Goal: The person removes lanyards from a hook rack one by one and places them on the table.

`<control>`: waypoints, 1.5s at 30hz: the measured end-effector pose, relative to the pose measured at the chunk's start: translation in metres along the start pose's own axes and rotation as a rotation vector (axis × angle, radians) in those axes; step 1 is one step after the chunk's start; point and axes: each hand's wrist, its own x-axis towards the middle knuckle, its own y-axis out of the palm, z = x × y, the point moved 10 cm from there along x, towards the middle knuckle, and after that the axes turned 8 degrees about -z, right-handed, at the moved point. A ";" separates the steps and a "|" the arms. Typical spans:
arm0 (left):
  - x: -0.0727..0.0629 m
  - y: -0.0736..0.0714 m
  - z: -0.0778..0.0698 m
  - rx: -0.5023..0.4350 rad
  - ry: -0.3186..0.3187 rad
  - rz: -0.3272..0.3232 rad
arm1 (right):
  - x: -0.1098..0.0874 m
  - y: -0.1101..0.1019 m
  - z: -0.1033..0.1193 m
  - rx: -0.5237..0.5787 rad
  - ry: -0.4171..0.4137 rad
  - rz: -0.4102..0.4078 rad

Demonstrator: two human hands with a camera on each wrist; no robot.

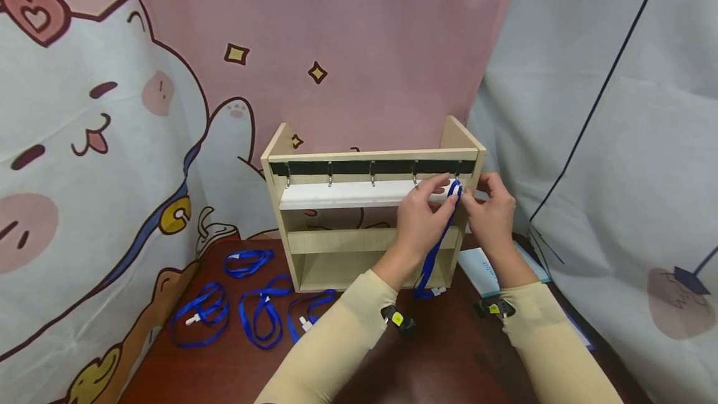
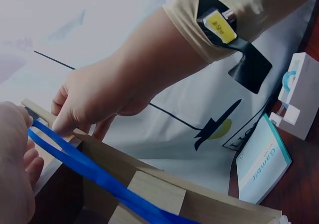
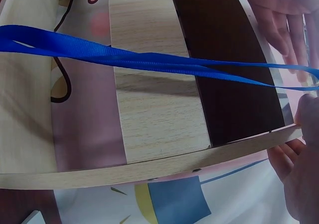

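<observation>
A blue lanyard (image 1: 432, 260) hangs from its narrow upper loop at the rightmost metal hook (image 1: 457, 170) of a small wooden rack (image 1: 325, 242). My left hand (image 1: 422, 220) pinches near the loop with thumb and index finger, its other fingers extended. On the other side, my right hand (image 1: 495, 211) has its thumb right by the loop, with other fingers outside the rack's side panel (image 3: 239, 149); I cannot tell whether it grips the lanyard. In the right wrist view, the two blue strands (image 3: 149, 62) run together from the loop down across the rack. The lanyard's white clip (image 1: 437, 292) lies low by the rack's base.
Several coiled blue lanyards (image 1: 210, 310) with white clips lie on the dark red table (image 1: 426, 360), left of and before the rack. Other hooks (image 1: 373, 173) line its black strip. A light-blue box (image 2: 264, 159) stands right of the rack, beside a white object (image 2: 301, 94).
</observation>
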 end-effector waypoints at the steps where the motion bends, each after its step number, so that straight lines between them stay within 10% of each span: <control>1: 0.001 0.001 0.000 -0.004 0.004 -0.008 | 0.000 0.000 0.000 0.001 -0.003 -0.002; 45: 0.007 -0.001 -0.019 -0.164 -0.064 -0.069 | 0.000 -0.001 0.001 0.035 -0.020 -0.006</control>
